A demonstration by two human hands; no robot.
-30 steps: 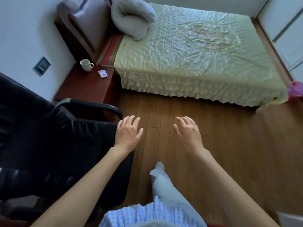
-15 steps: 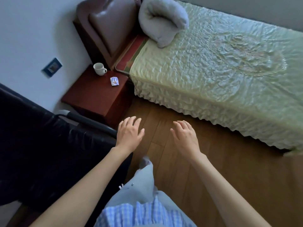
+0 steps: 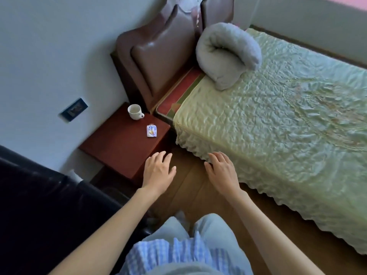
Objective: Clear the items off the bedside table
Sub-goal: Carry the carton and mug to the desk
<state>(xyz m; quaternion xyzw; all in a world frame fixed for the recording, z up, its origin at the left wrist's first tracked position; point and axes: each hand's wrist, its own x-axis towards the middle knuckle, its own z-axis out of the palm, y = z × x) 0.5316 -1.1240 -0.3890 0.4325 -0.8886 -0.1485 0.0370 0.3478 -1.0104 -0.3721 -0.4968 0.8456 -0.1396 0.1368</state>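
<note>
The reddish-brown bedside table (image 3: 119, 147) stands between the wall and the bed. A white mug (image 3: 135, 111) sits upright at its far corner, handle towards the bed. A small white and blue packet (image 3: 152, 131) lies flat near the table's bed-side edge. My left hand (image 3: 158, 171) hovers palm down at the table's near corner, fingers spread, holding nothing. Over the wooden floor beside the bed frill, my right hand (image 3: 222, 171) is likewise spread and holds nothing.
A bed with a pale green quilted cover (image 3: 278, 120) fills the right side, a rolled grey blanket (image 3: 226, 54) at its head against a brown padded headboard (image 3: 158, 56). A black chair (image 3: 45, 205) is at my left. A wall socket (image 3: 74, 109) sits above the table.
I have moved closer to the bedside table, which now lies just beyond my left hand. Both hands stay spread and hold nothing.
</note>
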